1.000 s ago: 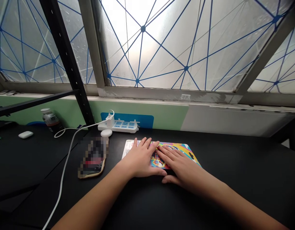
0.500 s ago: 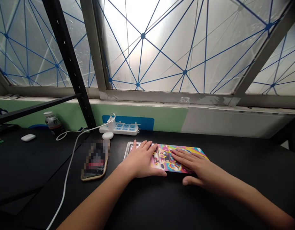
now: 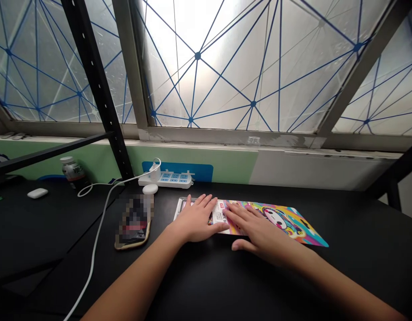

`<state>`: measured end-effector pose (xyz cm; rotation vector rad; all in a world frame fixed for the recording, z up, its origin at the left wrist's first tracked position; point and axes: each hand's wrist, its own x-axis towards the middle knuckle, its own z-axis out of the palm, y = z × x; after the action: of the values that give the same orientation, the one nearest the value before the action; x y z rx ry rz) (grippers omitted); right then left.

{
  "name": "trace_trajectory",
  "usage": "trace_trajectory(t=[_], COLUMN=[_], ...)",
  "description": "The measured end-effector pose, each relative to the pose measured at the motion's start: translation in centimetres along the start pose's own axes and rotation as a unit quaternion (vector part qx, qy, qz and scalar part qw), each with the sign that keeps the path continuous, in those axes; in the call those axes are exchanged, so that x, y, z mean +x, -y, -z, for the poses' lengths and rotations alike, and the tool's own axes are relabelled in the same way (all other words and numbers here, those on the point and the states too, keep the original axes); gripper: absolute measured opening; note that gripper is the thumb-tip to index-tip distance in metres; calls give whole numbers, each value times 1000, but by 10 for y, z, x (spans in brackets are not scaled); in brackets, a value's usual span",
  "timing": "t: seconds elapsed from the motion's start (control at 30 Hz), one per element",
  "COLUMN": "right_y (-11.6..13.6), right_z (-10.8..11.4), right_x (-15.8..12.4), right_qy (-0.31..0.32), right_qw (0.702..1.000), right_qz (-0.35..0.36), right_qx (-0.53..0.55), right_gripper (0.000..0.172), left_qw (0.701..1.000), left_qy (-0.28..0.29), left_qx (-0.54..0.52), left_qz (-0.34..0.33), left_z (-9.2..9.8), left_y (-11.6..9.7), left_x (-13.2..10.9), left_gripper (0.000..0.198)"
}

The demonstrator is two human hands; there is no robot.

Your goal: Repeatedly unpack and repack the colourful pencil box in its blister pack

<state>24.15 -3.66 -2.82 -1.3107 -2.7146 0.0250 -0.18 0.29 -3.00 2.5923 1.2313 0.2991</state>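
A flat, colourful printed card (image 3: 302,225) with a cartoon face lies on the black desk, extending to the right from under both hands. Near its left part is a white label with a red mark (image 3: 220,213). The pale edge of what looks like a clear plastic tray or package (image 3: 179,208) shows beyond my left hand. Spread flat over this left end is my left hand (image 3: 197,218), fingers apart. My right hand (image 3: 252,223) rests palm down on the card just right of the label, fingers stretched out and thumb apart. What lies beneath the palms is hidden.
Left of the hands lies a phone (image 3: 135,223), its screen blurred. A white power strip (image 3: 174,180) with a plugged-in white cable (image 3: 93,254) sits by the wall, beside a round white object (image 3: 150,189). Farther left are a bottle (image 3: 73,173) and white case (image 3: 37,193).
More of the card now shows on the right, with its cartoon face and white label uncovered. My right hand has shifted left, close to my left hand, which stays nearly in place.
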Motion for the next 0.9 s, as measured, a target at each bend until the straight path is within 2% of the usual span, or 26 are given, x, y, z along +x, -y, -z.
trace_trajectory(t=[0.13, 0.27, 0.33, 0.47, 0.57, 0.67, 0.73, 0.8, 0.9], right_y=[-8, -40, -56, -77, -78, -58, -30, 8, 70], right_z=[-12, -19, -23, -28, -20, -6, -1, -5, -28], right_x=[-2, -33, -53, -89, -104, -106, -100, -88, -64], right_qy=[4, -15, -31, -106, -187, -247, -262, -264, -251], right_qw=[1000, 999, 997, 986, 963, 934, 927, 932, 935], right_qz=[2, -30, -46, -73, -78, -95, -71, 0, 123], right_qx=[-6, -27, -44, -107, -178, -241, -258, -250, -217], right_gripper=[75, 61, 61, 74, 78, 80, 76, 65, 48], left_qw=[1000, 1000, 1000, 999, 998, 998, 998, 997, 993], left_qy=[8, 20, 25, 37, 42, 23, -9, -53, -99], left_qx=[-2, -9, -13, -21, -28, -29, -29, -32, -39], left_qz=[6, 7, 10, 17, 29, 43, 46, 49, 55], left_z=[1, 5, 7, 12, 14, 11, 6, 1, -4], left_y=[2, 7, 10, 16, 20, 20, 18, 14, 8], left_x=[1, 2, 2, 1, 2, 5, 9, 12, 16], left_gripper=[85, 88, 86, 84, 83, 81, 76, 65, 45])
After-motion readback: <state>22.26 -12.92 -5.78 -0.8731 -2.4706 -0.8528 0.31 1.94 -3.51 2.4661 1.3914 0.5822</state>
